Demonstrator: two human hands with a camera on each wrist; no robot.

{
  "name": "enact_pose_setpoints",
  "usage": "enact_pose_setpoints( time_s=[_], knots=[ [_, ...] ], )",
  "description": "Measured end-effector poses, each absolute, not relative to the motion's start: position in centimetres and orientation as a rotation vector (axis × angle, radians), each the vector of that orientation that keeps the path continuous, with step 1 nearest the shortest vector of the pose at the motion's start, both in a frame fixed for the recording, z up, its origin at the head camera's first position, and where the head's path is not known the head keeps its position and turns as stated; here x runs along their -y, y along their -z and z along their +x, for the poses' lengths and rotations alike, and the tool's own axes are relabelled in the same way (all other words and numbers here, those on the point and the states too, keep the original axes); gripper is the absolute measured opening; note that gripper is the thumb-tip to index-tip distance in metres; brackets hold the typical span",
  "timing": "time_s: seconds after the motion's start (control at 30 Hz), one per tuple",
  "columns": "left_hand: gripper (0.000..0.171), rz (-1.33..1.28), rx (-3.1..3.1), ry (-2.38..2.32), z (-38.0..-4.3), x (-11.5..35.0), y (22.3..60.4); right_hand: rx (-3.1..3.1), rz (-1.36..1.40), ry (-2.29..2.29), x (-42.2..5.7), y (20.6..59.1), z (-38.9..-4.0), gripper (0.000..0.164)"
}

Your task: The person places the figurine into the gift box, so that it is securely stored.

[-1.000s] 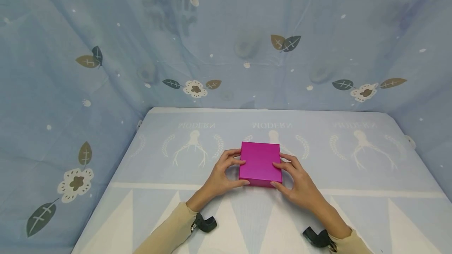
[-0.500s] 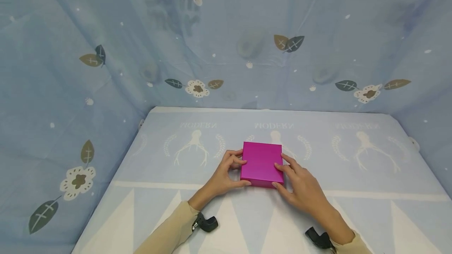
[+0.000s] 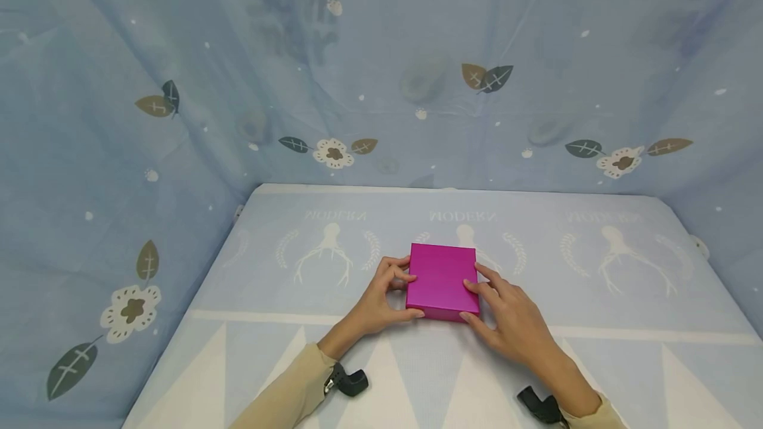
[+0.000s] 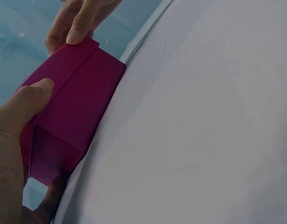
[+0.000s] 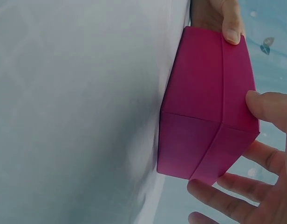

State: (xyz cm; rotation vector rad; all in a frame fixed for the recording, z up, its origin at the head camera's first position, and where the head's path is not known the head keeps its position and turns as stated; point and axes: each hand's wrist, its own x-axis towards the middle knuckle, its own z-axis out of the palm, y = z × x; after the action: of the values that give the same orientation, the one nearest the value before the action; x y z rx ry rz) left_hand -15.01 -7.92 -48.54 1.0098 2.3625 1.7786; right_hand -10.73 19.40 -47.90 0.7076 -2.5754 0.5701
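A square magenta box (image 3: 442, 278) with a lid rests on the patterned table, its lid seam showing as a line around the sides in both wrist views. My left hand (image 3: 378, 296) grips its left side, thumb at the near left corner and fingers along the left edge. From the right, my right hand (image 3: 509, 315) holds the box, thumb at the near right corner, one fingertip on the top edge and others along the side. In the right wrist view the box (image 5: 199, 84) shows its near and right faces; the left wrist view shows the box (image 4: 78, 100) from the left.
A pale blue and white cloth with triangles and antler prints covers the table (image 3: 286, 336). Blue curtain (image 3: 381, 71) with leaves and flowers hangs behind and at both sides. Black wrist devices (image 3: 352, 381) sit at both of my cuffs.
The whole head view has shifted slightly. The box stays in place between both hands, and their hold looks the same.
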Motion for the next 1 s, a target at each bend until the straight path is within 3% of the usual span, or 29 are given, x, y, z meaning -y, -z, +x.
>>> enact_pose_setpoints(
  time_s=[0.43, 0.67, 0.83, 1.0],
  knots=[
    [0.048, 1.035, -2.383, -1.764, -15.2, 7.8, 48.6, 2.575, 0.71, -0.575, -19.5, 47.7, -10.7, 0.051],
    [0.051, 1.015, -2.391, -1.772, -15.9, 7.7, 51.0, 2.587, 0.709, -0.589, -19.8, 47.6, -10.5, 0.051],
    [0.05, 1.04, -2.372, -1.77, -14.9, 7.6, 48.9, 2.592, 0.712, -0.643, -20.0, 47.9, -10.4, 0.053],
    [0.055, 1.06, -2.39, -1.782, -14.9, 7.7, 49.5, 2.619, 0.734, -0.698, -20.2, 48.1, -10.4, 0.054]
  ],
)
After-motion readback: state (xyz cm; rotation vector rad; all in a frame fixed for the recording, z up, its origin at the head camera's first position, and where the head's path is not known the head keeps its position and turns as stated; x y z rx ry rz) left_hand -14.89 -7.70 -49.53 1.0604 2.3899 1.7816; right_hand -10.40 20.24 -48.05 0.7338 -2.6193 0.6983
